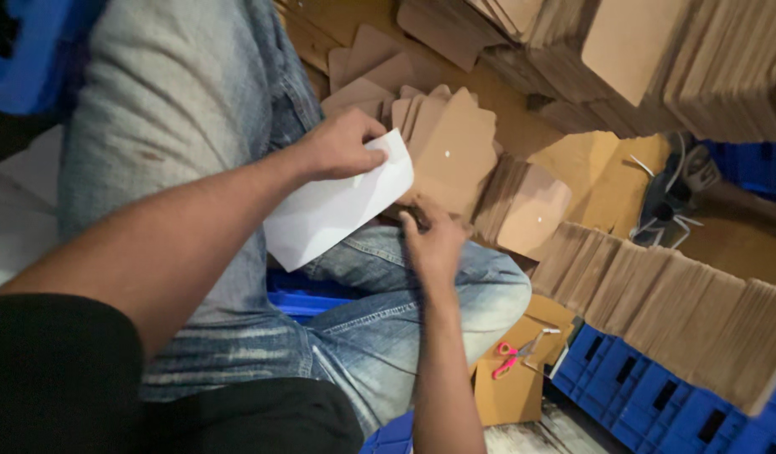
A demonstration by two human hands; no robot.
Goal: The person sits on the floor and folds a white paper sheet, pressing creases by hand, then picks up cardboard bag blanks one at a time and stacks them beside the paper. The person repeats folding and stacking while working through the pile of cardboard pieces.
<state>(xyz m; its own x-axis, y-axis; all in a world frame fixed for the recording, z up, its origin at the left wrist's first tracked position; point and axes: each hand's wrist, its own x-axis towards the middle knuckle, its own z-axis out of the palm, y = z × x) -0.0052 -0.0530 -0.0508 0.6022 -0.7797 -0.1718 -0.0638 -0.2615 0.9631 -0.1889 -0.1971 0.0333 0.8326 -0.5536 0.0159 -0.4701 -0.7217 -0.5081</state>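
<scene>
- Left hand [342, 145] pinches the top edge of a white envelope [333, 210]; thumb and fingers closed on it.
- Envelope slants down and away from that grip, across the person's jeans [380, 328].
- Right hand [434, 244] sits just below the envelope's far corner, fingers curled at the lower edge of a brown card [451, 155]; whether they clamp it I cannot tell.
- Card has a small hole near its middle and fronts a fanned stack of like cards [405, 109], just past the left hand.
- Beyond the right hand: more card stacks [522, 206], then a long row [682, 319] on blue crates [632, 387].
- Below the right forearm: pink scissors [510, 357] on cardboard.
- Far side: dark tool [670, 197] on the brown surface.
</scene>
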